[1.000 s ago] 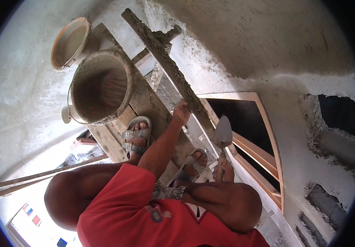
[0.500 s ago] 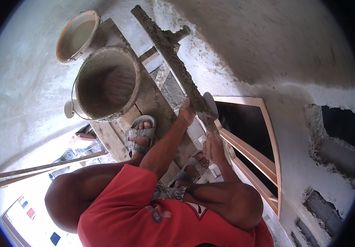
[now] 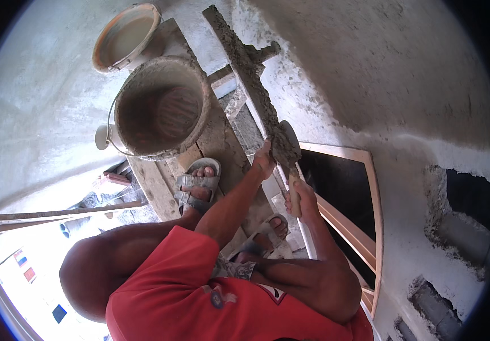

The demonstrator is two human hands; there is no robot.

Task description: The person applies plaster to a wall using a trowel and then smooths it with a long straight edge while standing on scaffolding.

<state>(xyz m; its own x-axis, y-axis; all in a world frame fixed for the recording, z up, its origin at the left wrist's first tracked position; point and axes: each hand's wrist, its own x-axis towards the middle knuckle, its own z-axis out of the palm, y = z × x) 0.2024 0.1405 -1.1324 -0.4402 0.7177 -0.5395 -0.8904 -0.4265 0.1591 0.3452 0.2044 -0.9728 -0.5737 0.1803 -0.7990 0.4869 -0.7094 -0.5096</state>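
My left hand (image 3: 264,159) is closed on the edge of a long, narrow straightedge board (image 3: 233,54) coated with lumpy wet mortar, with a short crosspiece near its far end. My right hand (image 3: 303,198) grips the wooden handle of a trowel (image 3: 290,137), whose blade lies against the board's near part, just beside my left hand, with a heap of mortar on it. A large mortar-crusted bucket (image 3: 160,113) with a wire handle, mostly hollow inside, stands on the wooden planks (image 3: 225,150) beside my sandaled feet.
A second bucket (image 3: 125,37) with pale contents sits behind the first. A plastered wall (image 3: 387,79) rises at the right, with a wood-framed dark opening (image 3: 373,199) and rough holes showing blockwork (image 3: 464,236). Poles (image 3: 63,211) and a bright opening lie at the lower left.
The trowel has swung from the board's near end up against it and now carries mortar. My right hand has moved up with it. The surroundings have shifted slightly in the view.
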